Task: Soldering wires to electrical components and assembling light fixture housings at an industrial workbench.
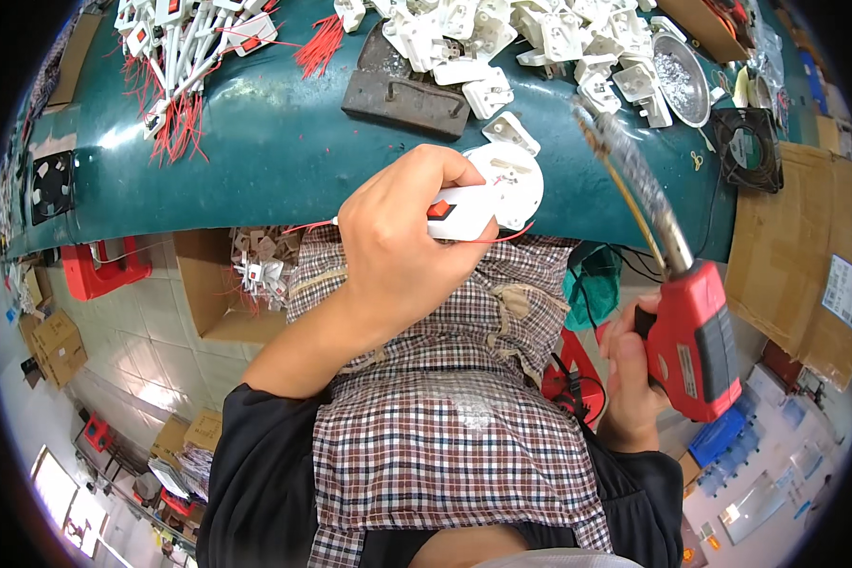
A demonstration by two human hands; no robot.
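White plastic housing [488, 189] clamped in left hand [398, 251]; right hand [630, 374] fist-tight round red screwdriver [696, 336].

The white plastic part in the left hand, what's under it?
Under the white plastic part lie the green table's edge and a checked cloth over the lap. Red wires trail below; the left hand covers its near end.

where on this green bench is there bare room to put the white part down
Bare green bench top lies between the red-wired bundle on the left and the dark metal block, reaching to the near edge. The back right is crowded with white plastic housings and a metal bowl. The left hand holds the white part.
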